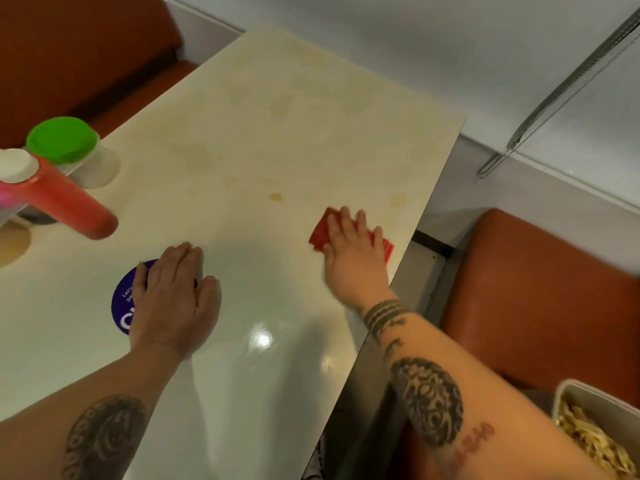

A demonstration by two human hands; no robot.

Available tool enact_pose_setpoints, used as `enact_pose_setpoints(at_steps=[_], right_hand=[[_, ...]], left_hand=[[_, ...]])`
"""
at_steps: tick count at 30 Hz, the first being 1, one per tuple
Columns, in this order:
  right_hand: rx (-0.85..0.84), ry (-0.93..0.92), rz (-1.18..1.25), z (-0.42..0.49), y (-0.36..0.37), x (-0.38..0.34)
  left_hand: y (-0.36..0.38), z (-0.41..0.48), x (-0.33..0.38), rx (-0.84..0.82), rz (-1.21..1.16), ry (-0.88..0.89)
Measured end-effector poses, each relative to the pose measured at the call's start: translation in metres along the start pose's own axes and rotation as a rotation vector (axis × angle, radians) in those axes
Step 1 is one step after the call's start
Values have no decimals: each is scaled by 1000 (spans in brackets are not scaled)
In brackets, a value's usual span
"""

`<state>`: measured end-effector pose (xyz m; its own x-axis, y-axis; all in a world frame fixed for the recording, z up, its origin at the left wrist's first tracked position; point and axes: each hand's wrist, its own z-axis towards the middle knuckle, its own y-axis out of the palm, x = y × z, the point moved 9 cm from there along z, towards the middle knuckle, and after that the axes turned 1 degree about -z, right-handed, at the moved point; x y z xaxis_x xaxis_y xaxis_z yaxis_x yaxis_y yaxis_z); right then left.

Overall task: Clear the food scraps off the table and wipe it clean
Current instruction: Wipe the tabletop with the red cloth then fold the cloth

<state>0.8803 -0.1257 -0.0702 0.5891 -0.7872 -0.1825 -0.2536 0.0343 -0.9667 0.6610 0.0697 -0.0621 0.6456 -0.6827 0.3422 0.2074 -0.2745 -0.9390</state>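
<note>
One red cloth [320, 233] lies flat on the table [277, 98] close to its right edge. The right hand [353, 249] presses down on it with fingers straight and spread, not curled round it. One small yellowish scrap [276, 197] sits on the tabletop just beyond the cloth toward the middle, apart from it, and faint yellowish smears mark the far half of the top. The left hand [173, 296] rests palm down nearer the front, fingers straight and together, holding nothing and partly covering one round purple sticker [123, 299]. At the left edge stand one red bottle [69, 202] with a white cap and one jar [62, 138] with a green lid, just beside each other. Two orange seats [540, 306] flank the table. One white tub [568, 388] of pale yellow strips shows beyond the right forearm.
</note>
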Motion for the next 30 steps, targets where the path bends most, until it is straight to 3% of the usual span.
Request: enact_pose_setpoints(at_steps=[6, 14, 18, 25, 30], right_hand=[[43, 176, -14, -12, 1, 26], [-62, -116, -22, -93, 25, -42], [-90, -238, -21, -115, 25, -36], [23, 127, 48, -51, 3, 38], [45, 283, 33, -18, 0, 39]], left_hand=[[1, -1, -1, -18, 33, -3], [0, -2, 1, -36, 79, 20], [0, -2, 2, -35, 81, 13], [0, -1, 2, -21, 69, 15], [1, -1, 1, -19, 85, 11]])
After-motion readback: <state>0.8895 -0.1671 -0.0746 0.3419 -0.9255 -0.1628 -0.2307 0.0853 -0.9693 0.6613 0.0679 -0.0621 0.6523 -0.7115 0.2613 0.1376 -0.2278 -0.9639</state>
